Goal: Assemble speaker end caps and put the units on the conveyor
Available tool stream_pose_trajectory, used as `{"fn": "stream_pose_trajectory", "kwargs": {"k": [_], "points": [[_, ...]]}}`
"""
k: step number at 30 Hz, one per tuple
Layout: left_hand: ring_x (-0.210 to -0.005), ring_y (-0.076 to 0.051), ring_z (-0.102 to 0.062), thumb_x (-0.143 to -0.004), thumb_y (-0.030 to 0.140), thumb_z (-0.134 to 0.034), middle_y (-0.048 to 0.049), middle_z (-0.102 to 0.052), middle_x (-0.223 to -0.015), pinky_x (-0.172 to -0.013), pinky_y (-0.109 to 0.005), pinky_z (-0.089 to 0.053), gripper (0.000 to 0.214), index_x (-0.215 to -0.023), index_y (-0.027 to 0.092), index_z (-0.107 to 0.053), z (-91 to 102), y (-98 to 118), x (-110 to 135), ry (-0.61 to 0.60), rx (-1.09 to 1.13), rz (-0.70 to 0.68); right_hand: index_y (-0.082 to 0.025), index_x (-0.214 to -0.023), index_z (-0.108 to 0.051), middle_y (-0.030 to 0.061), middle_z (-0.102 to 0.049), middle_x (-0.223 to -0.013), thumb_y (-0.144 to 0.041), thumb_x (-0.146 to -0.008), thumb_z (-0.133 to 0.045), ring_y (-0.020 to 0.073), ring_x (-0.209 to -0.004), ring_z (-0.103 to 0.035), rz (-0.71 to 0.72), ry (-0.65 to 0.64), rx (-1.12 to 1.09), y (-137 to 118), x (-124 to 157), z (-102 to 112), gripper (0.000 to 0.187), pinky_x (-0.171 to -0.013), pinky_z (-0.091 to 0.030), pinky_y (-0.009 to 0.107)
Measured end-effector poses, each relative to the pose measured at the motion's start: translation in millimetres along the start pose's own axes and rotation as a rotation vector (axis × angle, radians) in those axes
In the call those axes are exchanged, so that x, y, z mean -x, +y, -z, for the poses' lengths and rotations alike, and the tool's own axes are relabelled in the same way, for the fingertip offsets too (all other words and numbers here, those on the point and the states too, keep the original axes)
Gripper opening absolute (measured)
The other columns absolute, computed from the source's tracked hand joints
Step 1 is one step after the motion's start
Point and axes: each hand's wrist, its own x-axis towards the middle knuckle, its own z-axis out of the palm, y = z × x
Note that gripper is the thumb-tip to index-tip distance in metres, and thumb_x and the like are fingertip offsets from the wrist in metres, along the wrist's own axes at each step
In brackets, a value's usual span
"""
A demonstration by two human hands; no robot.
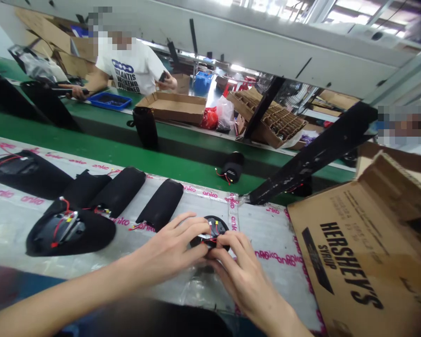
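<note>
My left hand (pixel 171 248) and right hand (pixel 238 276) are both curled, gripping a round black plastic end cap (pixel 215 223) at six o'clock. It looks light, but its thin red and yellow wires (pixel 210 239) seem fragile; I'd hold the rim, not the leads.

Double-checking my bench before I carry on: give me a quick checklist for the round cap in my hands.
Both hands on the cap: ok, the left hand and right hand hold the round black cap.
Wires kept in: not ok, the red and white wires lie loose across its face.
Wire connections seated: cannot tell, the hands hide them.
Nearest black fabric shell clear of the hands: ok, it lies apart from them.
Hershey's carton clear of the hands: ok, it sits off to their right.
</note>
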Motion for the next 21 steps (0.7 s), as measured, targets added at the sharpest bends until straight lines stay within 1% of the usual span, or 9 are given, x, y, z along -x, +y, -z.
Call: {"fn": "stream_pose_trajectory", "kwargs": {"k": [2,8,11,13,15,17,18,20,21], "points": [[-0.127,-0.029,-0.065,-0.107,0.025,-0.068,-0.0137,-0.068,-0.126,-0.120,-0.052,-0.055,0.009,-0.104,0.017,-0.071,3.4,-2.8,-4.0,0.004,-0.020,0.005,-0.015,-0.107,-0.064,0.0132,-0.063,-0.116,-0.009,-0.105,-0.066,0.0315,-0.111,-0.061,-0.004,-0.031,0.038,-0.6,-2.7,0.5,0.008,-0.092,-0.062,0.048],[-0.132,-0.030,-0.062,-0.106,0.017,-0.065,-0.0116,-0.069,-0.127,-0.118,-0.049,-0.056,0.014,-0.094,0.020,-0.071,13.4,-9.1,-13.5,-0.053,-0.001,-0.011,-0.014,-0.100,-0.063,0.0135,-0.063,-0.110,-0.006,-0.099,-0.072,0.0349,-0.106,-0.061,0.000,-0.141,0.152,-4.8,-12.1,4.4,0.012,-0.084,-0.064,0.052],[-0.131,-0.031,-0.065,-0.107,0.025,-0.067,-0.0137,-0.069,-0.133,-0.116,-0.048,-0.056,0.008,-0.104,0.021,-0.073,19.7,-13.6,-11.9,-0.086,0.114,0.002,-0.015,-0.100,-0.063,0.0128,-0.063,-0.110,-0.006,-0.098,-0.074,0.0342,-0.105,-0.061,0.002,-0.129,0.151,-4.0,-11.5,3.9,0.014,-0.084,-0.064,0.051],[-0.128,-0.028,-0.068,-0.110,0.030,-0.060,-0.0143,-0.069,-0.136,-0.109,-0.041,-0.059,0.019,-0.123,0.022,-0.071,25.3,-18.1,-11.5,-0.107,0.247,0.167,-0.016,-0.101,-0.062,0.0117,-0.064,-0.110,-0.006,-0.097,-0.074,0.0329,-0.104,-0.061,-0.005,-0.092,0.117,-3.5,-9.4,1.5,0.016,-0.085,-0.063,0.050],[-0.112,-0.024,-0.075,-0.112,0.029,-0.051,-0.0112,-0.075,-0.126,-0.096,-0.034,-0.061,0.026,-0.130,0.021,-0.068,30.6,-23.0,-15.4,-0.145,0.315,0.439,-0.016,-0.102,-0.063,0.0109,-0.064,-0.109,-0.005,-0.097,-0.073,0.0314,-0.103,-0.061,-0.015,-0.043,0.079,-4.4,-7.5,-3.0,0.017,-0.086,-0.062,0.048],[-0.083,-0.020,-0.075,-0.111,0.027,-0.048,-0.0041,-0.080,-0.095,-0.076,-0.030,-0.057,0.027,-0.110,0.021,-0.075,34.9,-27.0,-25.0,-0.275,0.289,0.651,-0.016,-0.101,-0.063,0.0110,-0.065,-0.108,-0.004,-0.098,-0.072,0.0306,-0.101,-0.061,-0.019,0.019,0.059,-7.1,-7.2,-9.5,0.015,-0.086,-0.061,0.048],[-0.070,-0.019,-0.071,-0.109,0.027,-0.050,-0.0011,-0.077,-0.080,-0.068,-0.030,-0.053,0.030,-0.095,0.022,-0.076,36.9,-28.4,-31.8,-0.362,0.253,0.705,-0.015,-0.100,-0.063,0.0110,-0.065,-0.107,-0.004,-0.098,-0.071,0.0303,-0.100,-0.061,-0.020,0.048,0.056,-8.9,-8.1,-13.1,0.014,-0.085,-0.061,0.048],[-0.058,-0.019,-0.064,-0.102,0.026,-0.055,0.0007,-0.070,-0.062,-0.059,-0.029,-0.043,0.034,-0.074,0.022,-0.073,41.0,-29.7,-47.4,-0.513,0.189,0.737,-0.015,-0.097,-0.063,0.0111,-0.065,-0.104,-0.004,-0.098,-0.071,0.0296,-0.097,-0.061,-0.022,0.084,0.070,-13.4,-11.7,-20.0,0.013,-0.081,-0.060,0.047],[-0.056,-0.019,-0.064,-0.099,0.025,-0.057,-0.0002,-0.069,-0.060,-0.057,-0.030,-0.041,0.034,-0.070,0.022,-0.072,43.3,-29.9,-55.5,-0.560,0.150,0.740,-0.015,-0.096,-0.063,0.0111,-0.065,-0.103,-0.004,-0.098,-0.071,0.0293,-0.095,-0.061,-0.021,0.096,0.082,-15.8,-14.1,-22.9,0.013,-0.080,-0.059,0.046]]}}
